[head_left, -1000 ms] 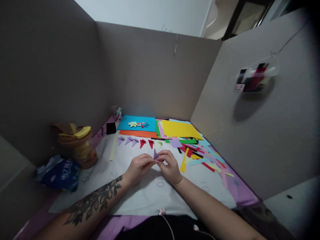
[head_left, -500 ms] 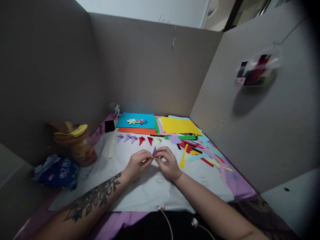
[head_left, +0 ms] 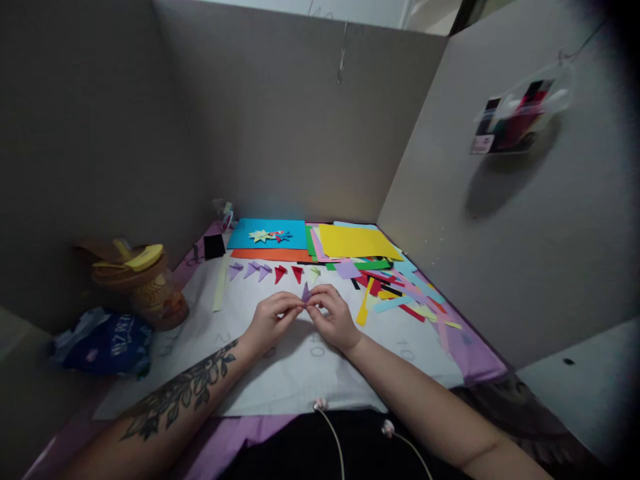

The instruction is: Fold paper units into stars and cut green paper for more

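Note:
A small folded purple paper piece (head_left: 306,293) stands point up between my two hands, pinched at its base. My left hand (head_left: 273,321) grips its left side with thumb and fingers, and my right hand (head_left: 333,319) grips the right side. Just beyond, a row of folded pieces lies on the white sheet (head_left: 250,393): several purple ones (head_left: 251,269), two red ones (head_left: 297,274) and a pale green one (head_left: 315,274). A loose purple square (head_left: 347,270) rests right of the row.
Colored strips (head_left: 395,303) are scattered at the right. Behind lie a blue sheet (head_left: 240,235) with paper stars (head_left: 260,236) and a yellow sheet (head_left: 357,241). At the left stand a brown cup (head_left: 155,293) and a blue packet (head_left: 110,341). Grey walls surround the table.
The view has tilted down and shifted slightly, so most things appear higher in the picture. The purple piece is now more upright between my fingers, still held by both hands.

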### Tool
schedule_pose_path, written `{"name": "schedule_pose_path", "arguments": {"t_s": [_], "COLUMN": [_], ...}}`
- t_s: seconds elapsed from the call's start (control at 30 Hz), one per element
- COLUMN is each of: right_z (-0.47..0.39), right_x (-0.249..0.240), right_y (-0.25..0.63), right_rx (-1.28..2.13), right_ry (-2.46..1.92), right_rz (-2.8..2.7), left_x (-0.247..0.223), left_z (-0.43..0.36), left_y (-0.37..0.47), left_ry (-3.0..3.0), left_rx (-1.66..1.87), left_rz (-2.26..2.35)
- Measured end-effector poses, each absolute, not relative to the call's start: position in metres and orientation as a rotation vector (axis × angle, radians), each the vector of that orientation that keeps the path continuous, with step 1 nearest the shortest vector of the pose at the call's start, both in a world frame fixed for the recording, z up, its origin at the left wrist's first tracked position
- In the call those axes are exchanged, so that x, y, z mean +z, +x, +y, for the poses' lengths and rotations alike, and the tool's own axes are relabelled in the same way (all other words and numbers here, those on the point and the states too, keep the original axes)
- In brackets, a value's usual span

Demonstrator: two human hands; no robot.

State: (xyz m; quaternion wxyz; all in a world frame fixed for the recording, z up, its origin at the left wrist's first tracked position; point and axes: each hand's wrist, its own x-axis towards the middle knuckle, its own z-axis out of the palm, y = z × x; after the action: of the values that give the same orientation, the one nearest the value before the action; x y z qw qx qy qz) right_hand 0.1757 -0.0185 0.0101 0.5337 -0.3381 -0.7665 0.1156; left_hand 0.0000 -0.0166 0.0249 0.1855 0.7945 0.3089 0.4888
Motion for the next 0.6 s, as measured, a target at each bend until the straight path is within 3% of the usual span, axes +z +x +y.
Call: {"name": "schedule_pose_path", "arguments": {"t_s": [0.6], "right_z": [-0.0189], "right_x": [0.0066], "right_y": [0.1768], "right_rx": [0.175], "right_ry": [-0.8], "right_rz": [-1.853], "left_x": [0.0246], "left_z": [-0.0134], "left_y": [-0.0011], "left_ry": [2.117], "left_rx": [1.275], "left_rz": [0.85]}}
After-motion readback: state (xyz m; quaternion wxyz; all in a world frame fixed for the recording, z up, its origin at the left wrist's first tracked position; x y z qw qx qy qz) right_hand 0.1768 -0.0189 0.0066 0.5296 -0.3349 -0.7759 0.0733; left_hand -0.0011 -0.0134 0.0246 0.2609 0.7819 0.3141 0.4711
